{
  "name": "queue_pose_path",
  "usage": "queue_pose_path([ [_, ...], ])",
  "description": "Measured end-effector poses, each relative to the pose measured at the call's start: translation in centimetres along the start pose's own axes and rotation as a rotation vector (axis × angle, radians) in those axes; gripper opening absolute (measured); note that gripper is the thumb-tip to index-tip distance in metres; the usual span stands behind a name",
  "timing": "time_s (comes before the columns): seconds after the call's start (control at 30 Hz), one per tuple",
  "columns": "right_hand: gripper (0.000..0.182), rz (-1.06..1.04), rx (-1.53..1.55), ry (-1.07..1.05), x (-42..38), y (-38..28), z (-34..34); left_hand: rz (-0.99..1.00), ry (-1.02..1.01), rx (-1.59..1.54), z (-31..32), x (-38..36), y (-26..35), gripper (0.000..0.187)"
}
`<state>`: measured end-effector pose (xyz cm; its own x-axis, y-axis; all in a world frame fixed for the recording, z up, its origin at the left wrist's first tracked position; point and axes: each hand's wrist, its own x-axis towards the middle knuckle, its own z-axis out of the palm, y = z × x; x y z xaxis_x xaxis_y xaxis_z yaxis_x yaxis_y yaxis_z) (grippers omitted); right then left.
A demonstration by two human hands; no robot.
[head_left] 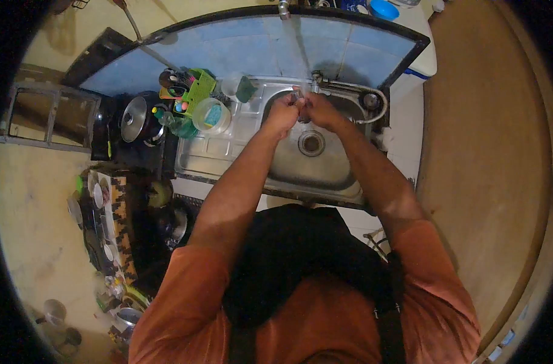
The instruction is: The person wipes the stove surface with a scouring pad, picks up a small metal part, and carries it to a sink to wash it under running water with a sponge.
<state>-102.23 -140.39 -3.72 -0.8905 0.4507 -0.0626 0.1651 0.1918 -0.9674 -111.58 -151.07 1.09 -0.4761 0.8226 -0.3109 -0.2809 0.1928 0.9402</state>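
1. Left hand (281,116): mostly closed, fingers curled on small item (300,97); too small to identify.
2. Right hand (321,113): at the same item, fingers bent; can't tell how far closed.
3. Item: between my hands, above sink basin (326,159), beyond drain (312,143).
4. White tub (211,116): on drainboard (195,153), left of basin.

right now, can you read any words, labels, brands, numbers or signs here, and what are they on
None can be read.
Blue-and-white items at the top edge: too small and blurred to tell whether they bear print.
Green plastic bottle on the steel drainboard: no readable label.
White round plastic tub: no readable text.
At the left hand and right hand: nothing legible.
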Motion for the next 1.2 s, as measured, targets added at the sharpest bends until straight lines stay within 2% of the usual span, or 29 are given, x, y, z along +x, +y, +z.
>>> queue_pose_path([
  [0.03, 0.063, -0.067, -0.134, 0.010, 0.0, 0.2, -0.1, -0.001, 0.000, -0.001, -0.3, 0.4, -0.2, 0.025],
  [0.1, 0.060, -0.065, -0.215, -0.022, -0.4, 0.7, -0.8, 0.071, 0.015, 0.492, -1.0, 1.1, -0.6, 0.028],
  [0.13, 0.058, -0.064, -0.297, -0.054, -0.8, 0.1, -1.2, 0.070, 0.015, 0.492, -0.8, 1.0, -0.4, 0.028],
  [0.17, 0.058, -0.063, -0.297, -0.053, -1.0, -1.1, -1.4, 0.110, 0.061, 0.684, -0.3, 0.7, 0.3, 0.027],
  [0.2, 0.046, -0.015, -0.420, -0.004, -1.2, -2.3, -1.7, 0.150, 0.108, 0.875, 0.3, 0.5, 1.1, 0.026],
  [0.23, 0.035, 0.034, -0.543, 0.046, -1.5, -3.5, -2.0, 0.150, 0.107, 0.875, 1.0, 0.0, 1.8, 0.026],
  [0.3, 0.035, 0.020, -0.576, 0.088, -2.1, -4.7, -2.1, 0.365, 0.152, 0.890, 2.1, -1.0, 2.8, 0.027],
  [0.33, 0.035, 0.006, -0.607, 0.131, -2.4, -4.9, -2.1, 0.364, 0.153, 0.890, 2.0, -0.8, 2.5, 0.027],
  [0.4, 0.034, -0.043, -0.540, 0.109, -3.2, -5.3, -2.4, 0.451, 0.020, 0.890, 1.9, -0.4, 2.2, 0.029],
  [0.53, 0.033, -0.209, -0.410, 0.068, -3.1, -3.7, -2.4, 0.424, 0.056, 1.056, 2.0, -1.0, 2.3, 0.032],
  [0.57, 0.033, -0.209, -0.408, 0.069, -3.2, -3.9, -2.6, 0.399, 0.065, 0.994, 2.1, -1.5, 2.6, 0.029],
  [0.63, 0.036, -0.109, -0.406, -0.058, -3.4, -4.9, -3.1, 0.373, 0.068, 0.936, 1.9, -1.4, 2.6, 0.026],
  [0.67, 0.036, -0.108, -0.406, -0.054, -3.3, -5.3, -3.1, 0.304, 0.062, 0.701, 1.4, -0.6, 1.6, 0.022],
  [0.7, 0.037, 0.007, -0.536, -0.124, -3.0, -5.7, -3.0, 0.233, 0.057, 0.466, 0.8, 0.1, 0.5, 0.019],
  [0.73, 0.038, 0.123, -0.666, -0.196, -2.7, -6.0, -3.0, 0.235, 0.056, 0.466, 0.5, 0.3, 0.0, 0.019],
  [0.77, 0.038, 0.119, -0.668, -0.195, -2.0, -4.1, -2.8, 0.126, 0.072, 0.211, 0.2, 0.6, -0.3, 0.017],
  [0.8, 0.042, 0.030, -0.461, -0.191, -1.1, -0.4, -2.1, 0.015, 0.087, -0.043, -0.1, 0.6, -0.4, 0.015],
  [0.83, 0.047, -0.058, -0.252, -0.186, -0.7, 1.7, -1.8, 0.016, 0.089, -0.041, -0.3, 0.5, -0.2, 0.015],
  [0.87, 0.047, -0.059, -0.250, -0.186, -0.9, 1.9, -2.0, -0.013, 0.093, -0.095, -0.3, 0.3, 0.1, 0.016],
  [0.93, 0.050, -0.479, -0.136, -0.127, -1.6, 2.2, -2.3, -0.041, 0.098, -0.151, -0.3, 0.3, 0.4, 0.016],
  [0.97, 0.050, -0.480, -0.137, -0.127, -2.3, 0.5, -2.6, -0.106, 0.155, -0.184, -0.5, 0.4, 0.4, 0.014],
  [1.03, 0.049, 0.453, 0.709, -0.161, -4.2, -5.0, -3.6, -0.169, 0.209, -0.212, -1.1, 1.1, -0.2, 0.013],
  [1.17, 0.044, 0.518, 0.788, -0.126, -4.4, -4.9, -4.2, -0.309, 0.067, -0.305, -3.1, 2.8, -2.3, 0.016],
  [1.2, 0.045, 0.434, 0.730, -0.148, -4.8, -5.0, -4.4, -0.366, -0.005, -0.338, -3.3, 3.1, -2.8, 0.015],
])
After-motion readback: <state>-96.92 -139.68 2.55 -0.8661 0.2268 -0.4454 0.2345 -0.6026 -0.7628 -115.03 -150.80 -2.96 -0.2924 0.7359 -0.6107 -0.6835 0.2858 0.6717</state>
